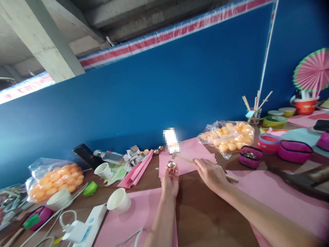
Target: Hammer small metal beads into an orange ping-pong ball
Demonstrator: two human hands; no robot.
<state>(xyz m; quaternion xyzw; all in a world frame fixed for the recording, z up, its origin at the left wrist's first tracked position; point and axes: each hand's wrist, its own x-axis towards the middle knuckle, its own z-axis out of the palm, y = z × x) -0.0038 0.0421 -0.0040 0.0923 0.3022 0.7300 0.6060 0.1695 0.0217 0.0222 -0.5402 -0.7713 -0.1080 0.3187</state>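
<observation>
Nowhere any readable writing; left hand (pixel 170 181) raised above pink paper (pixel 180 159), fingers pinched on small round bell (pixel 171 165); right hand (pixel 211 174) palm-down, closed over thin wooden stick (pixel 189 161) beside it

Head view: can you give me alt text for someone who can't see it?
The left hand pinches a small shiny metal bell upright while the right hand rests on a thin wooden stick lying across a pink paper sheet. Around them, the brown wooden table holds two clear bags of orange balls and white paper cups.
</observation>
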